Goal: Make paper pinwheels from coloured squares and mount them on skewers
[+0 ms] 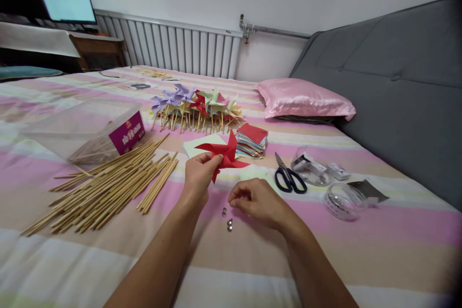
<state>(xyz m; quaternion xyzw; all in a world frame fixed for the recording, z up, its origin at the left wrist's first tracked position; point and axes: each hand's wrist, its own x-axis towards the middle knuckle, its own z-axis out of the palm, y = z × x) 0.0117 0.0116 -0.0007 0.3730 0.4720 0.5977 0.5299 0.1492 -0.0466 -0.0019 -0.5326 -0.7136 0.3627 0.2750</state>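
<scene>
Red folded-paper pinwheel (pixel 224 155): pinched at its centre in our left hand (pixel 198 173), above the striped bed (pixel 361 236) | light, crushable; we judge centre safest | right hand (pixel 257 200) fingertips closed beside small silver pins (pixel 227 219), contents unclear

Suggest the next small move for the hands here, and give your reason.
Probably the right hand picks up a small metal pin from the bedsheet: its fingertips rest just beside them, while the left hand holds the folded red paper pinwheel unfastened, no stick attached.
</scene>
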